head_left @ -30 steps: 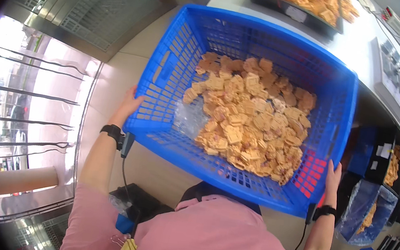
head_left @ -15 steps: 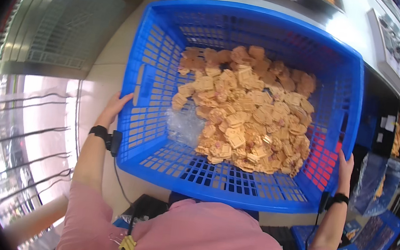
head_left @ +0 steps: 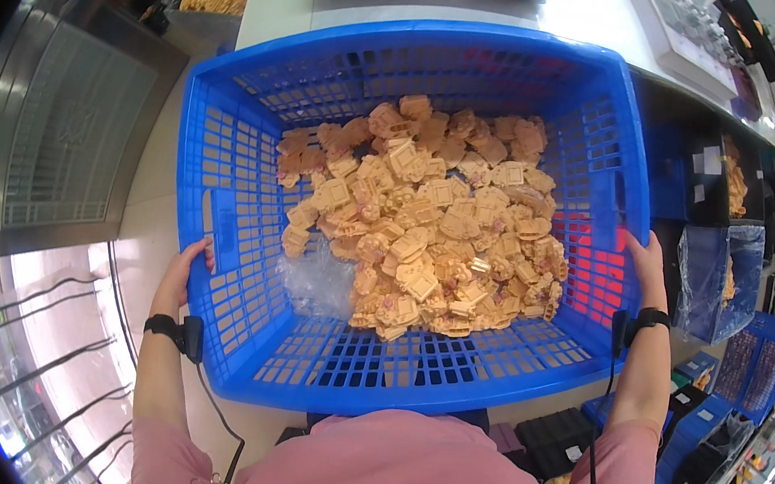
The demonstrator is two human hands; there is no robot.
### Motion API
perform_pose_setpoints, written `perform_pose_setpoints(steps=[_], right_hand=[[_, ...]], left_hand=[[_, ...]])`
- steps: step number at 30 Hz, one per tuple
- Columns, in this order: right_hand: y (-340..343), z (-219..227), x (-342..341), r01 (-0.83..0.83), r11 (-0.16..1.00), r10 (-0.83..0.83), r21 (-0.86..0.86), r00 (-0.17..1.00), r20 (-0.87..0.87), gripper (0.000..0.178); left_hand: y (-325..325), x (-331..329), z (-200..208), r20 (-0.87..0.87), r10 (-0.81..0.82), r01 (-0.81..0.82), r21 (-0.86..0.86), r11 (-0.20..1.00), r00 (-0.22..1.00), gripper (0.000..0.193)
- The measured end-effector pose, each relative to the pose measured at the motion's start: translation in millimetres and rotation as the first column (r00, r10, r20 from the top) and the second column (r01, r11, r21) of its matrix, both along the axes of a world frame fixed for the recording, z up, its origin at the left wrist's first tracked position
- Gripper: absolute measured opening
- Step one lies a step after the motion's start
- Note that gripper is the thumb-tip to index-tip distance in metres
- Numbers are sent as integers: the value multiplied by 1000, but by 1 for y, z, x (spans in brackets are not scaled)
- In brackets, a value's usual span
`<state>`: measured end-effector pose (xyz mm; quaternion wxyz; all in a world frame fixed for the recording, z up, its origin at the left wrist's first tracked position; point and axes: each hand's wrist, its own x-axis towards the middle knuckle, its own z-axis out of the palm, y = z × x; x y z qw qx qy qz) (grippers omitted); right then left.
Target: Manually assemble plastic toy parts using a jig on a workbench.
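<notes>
Blue crate [head_left: 413, 30] of tan pieces [head_left: 448, 220], held at both ends
Left hand [head_left: 181, 270] curls its fingers around one end; right hand [head_left: 646, 264] clasps the other, most fingers hidden. The crate is just before the pink shirt [head_left: 436, 480].

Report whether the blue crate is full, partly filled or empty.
The blue plastic crate is partly filled: heaped small tan pieces cover much of its bottom, but clear plastic film lies uncovered toward the left.
</notes>
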<state>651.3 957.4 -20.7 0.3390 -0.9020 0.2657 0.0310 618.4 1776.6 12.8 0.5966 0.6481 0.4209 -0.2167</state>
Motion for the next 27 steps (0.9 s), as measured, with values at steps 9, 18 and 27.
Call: perform_pose_setpoints(steps=[9,18,27], right_hand=[[11,4,-1,69,990,-74,121,997,36,31],[4,-16,-3,31,999,-32,33,999,6,39],[9,-9,-41,116,987,-124,107,990,73,37]], left_hand=[[-9,4,-2,50,66,-69,50,996,997,24],[-10,-13,6,43,-35,32,50,998,998,24],[-28,-52,17,211,17,-37,95,995,977,23]])
